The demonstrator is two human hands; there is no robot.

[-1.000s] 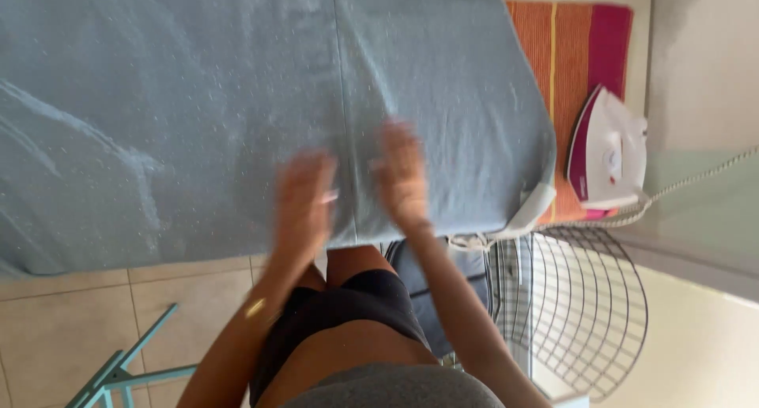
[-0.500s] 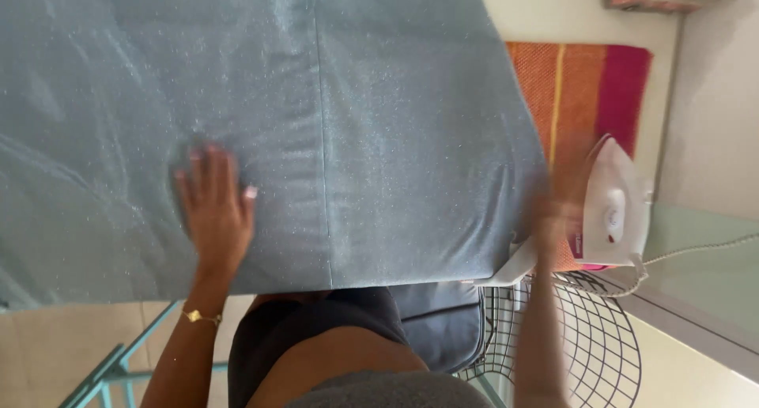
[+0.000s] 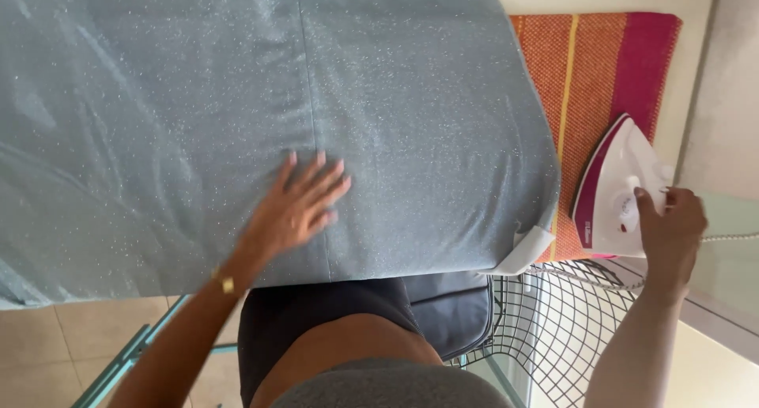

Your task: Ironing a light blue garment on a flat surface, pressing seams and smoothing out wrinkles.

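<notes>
Two hands, one cloth, one iron: left hand (image 3: 296,206) flat, open-fingered on blue-grey cloth (image 3: 237,115); right hand (image 3: 670,226) grips iron (image 3: 617,190).

No packages, signs or screens show; only a small round grey label (image 3: 628,209) on the white iron's (image 3: 613,190) body, right of frame.
</notes>
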